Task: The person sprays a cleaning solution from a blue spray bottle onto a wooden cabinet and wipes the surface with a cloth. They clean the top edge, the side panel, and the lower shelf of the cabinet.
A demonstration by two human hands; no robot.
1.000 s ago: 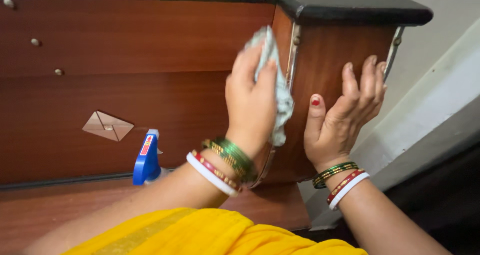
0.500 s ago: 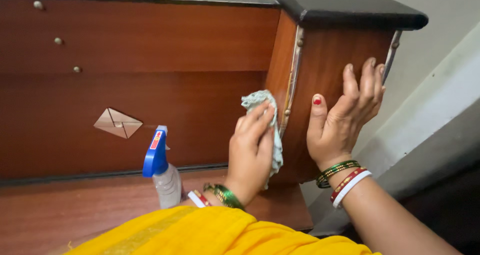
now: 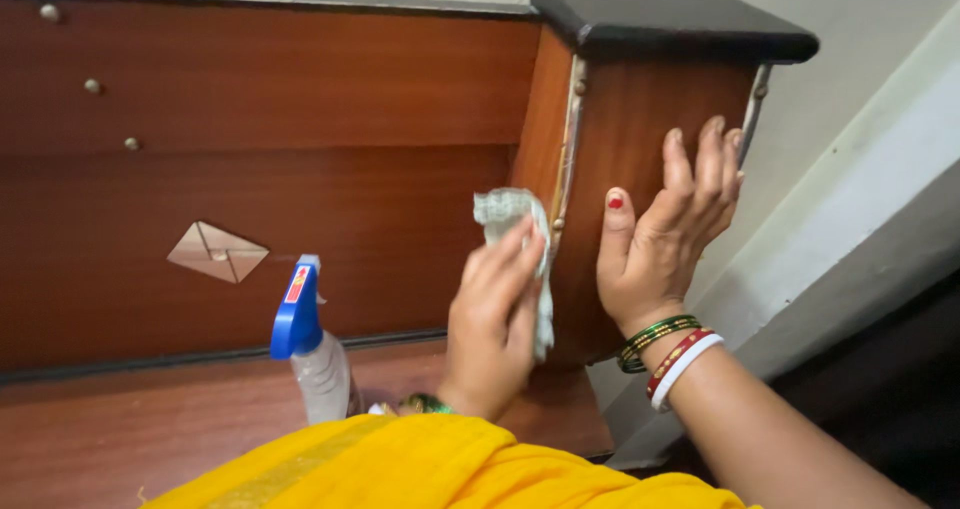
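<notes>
Cloth (image 3: 512,231): pale green-grey rag, soft, limp, crumpled; likely light and easily bunched, best gripped in a wad under the fingers. Pressed to the inner side of the wooden post (image 3: 640,149) near its metal edge strip (image 3: 566,159). Left hand (image 3: 490,314): fingers curled over the cloth. Right hand (image 3: 665,239): open, flat on the post's polished front, holding nothing. Post cap (image 3: 670,19): black, matte, rounded. Adjacent: glossy red-brown headboard panel (image 3: 270,169), translucent spray bottle (image 3: 310,354) with blue trigger.

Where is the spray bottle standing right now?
In the head view, the spray bottle stands lower left on the wooden ledge, just left of the left hand.
</notes>
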